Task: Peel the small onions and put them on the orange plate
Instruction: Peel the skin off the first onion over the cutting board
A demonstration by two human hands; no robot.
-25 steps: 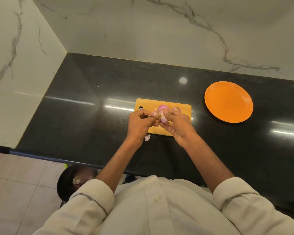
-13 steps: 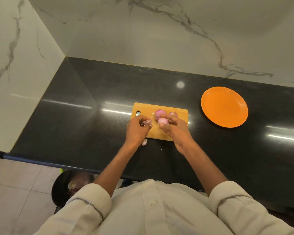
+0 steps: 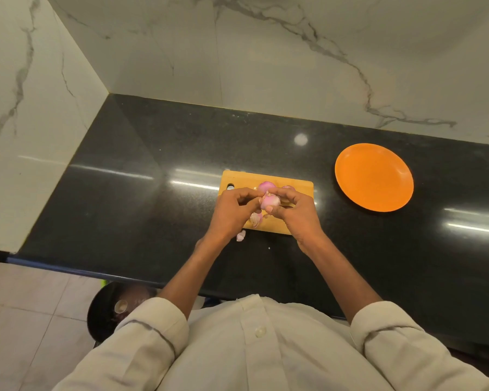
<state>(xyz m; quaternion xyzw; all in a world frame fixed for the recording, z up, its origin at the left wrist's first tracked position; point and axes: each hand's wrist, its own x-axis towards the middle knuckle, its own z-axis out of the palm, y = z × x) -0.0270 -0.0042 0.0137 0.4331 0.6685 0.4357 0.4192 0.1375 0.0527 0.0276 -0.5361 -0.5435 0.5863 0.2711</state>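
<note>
A small pink onion (image 3: 270, 200) is held over the wooden cutting board (image 3: 239, 179) by my right hand (image 3: 297, 214), whose fingers curl round it. My left hand (image 3: 232, 213) pinches at the onion's left end with thumb and fingertips. Two more small onions lie on the board behind my hands: one (image 3: 266, 186) in plain sight, the other (image 3: 288, 188) mostly hidden by my right fingers. A loose piece of pink skin (image 3: 256, 219) lies on the board under my hands. The orange plate (image 3: 374, 177) sits to the right with nothing on it.
Another scrap of onion skin (image 3: 240, 235) lies on the black counter (image 3: 141, 193) just off the board's near edge. Marble walls close the back and left. A dark round bin (image 3: 108, 309) stands on the floor below the counter edge.
My left hand pulled a piece of skin off and away to the left, then came back to the onion. A piece of skin now lies on the board beneath my hands.
</note>
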